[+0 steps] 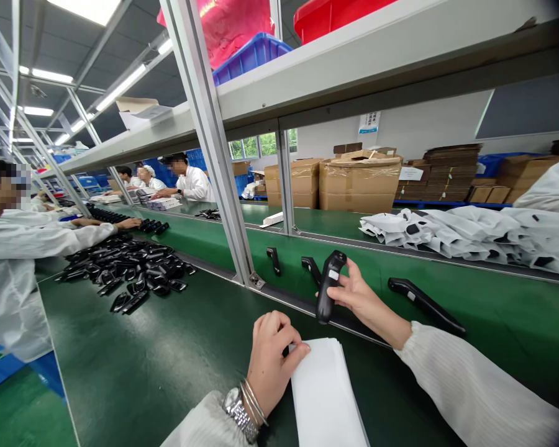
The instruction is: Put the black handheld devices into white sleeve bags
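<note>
My right hand (354, 292) holds up a black handheld device (330, 285) with an angled head and a small white label, gripped between thumb and fingers above the edge of the green belt. At the lower middle, my left hand (274, 351) is closed, thumb and fingertips pinching the top corner of a flat white stack (326, 391) of thin sheets or bags; which of these I cannot tell. Similar black devices lie on the belt: one (426, 304) right of my right hand, another (274, 261) further left, and one (310, 268) partly hidden behind the held device.
A heap of black devices (135, 267) covers the left of the green table (190, 347). A co-worker (9, 267) reaches over it. A metal post (209, 136) rises ahead, supporting an overhead shelf (354, 62). White bags (470, 236) lie beyond the belt (503, 316).
</note>
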A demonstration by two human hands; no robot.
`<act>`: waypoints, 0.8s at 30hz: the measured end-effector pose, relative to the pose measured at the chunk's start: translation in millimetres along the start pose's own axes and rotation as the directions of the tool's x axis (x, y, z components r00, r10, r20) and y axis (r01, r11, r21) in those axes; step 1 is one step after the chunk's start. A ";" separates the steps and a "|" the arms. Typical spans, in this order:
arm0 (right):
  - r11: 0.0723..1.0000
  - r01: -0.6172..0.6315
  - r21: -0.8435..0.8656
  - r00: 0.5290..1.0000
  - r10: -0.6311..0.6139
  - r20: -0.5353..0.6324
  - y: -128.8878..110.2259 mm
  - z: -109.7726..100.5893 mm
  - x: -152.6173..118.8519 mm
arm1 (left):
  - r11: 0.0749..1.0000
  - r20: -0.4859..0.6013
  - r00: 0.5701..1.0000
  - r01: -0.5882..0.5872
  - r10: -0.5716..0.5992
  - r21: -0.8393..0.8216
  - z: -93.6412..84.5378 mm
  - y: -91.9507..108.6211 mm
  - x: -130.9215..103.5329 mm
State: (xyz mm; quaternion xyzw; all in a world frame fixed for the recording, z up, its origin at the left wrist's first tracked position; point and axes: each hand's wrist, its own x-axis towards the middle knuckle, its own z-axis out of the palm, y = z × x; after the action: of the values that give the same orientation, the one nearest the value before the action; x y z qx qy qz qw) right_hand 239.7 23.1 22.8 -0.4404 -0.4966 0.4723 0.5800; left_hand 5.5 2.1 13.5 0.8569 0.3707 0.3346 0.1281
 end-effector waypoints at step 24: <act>0.969 -0.208 0.135 0.948 0.166 0.271 -20.3 55.9 -39.1 | 0.925 -0.155 0.957 0.180 -0.243 -0.335 -11.4 -3.7 13.0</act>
State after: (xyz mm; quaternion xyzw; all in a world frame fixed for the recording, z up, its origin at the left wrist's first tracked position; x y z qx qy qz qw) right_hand 184.1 -16.5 43.0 -0.3721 -0.4837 0.6172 0.4966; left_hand 2.4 13.7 26.4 0.7431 0.4134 0.4558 0.2630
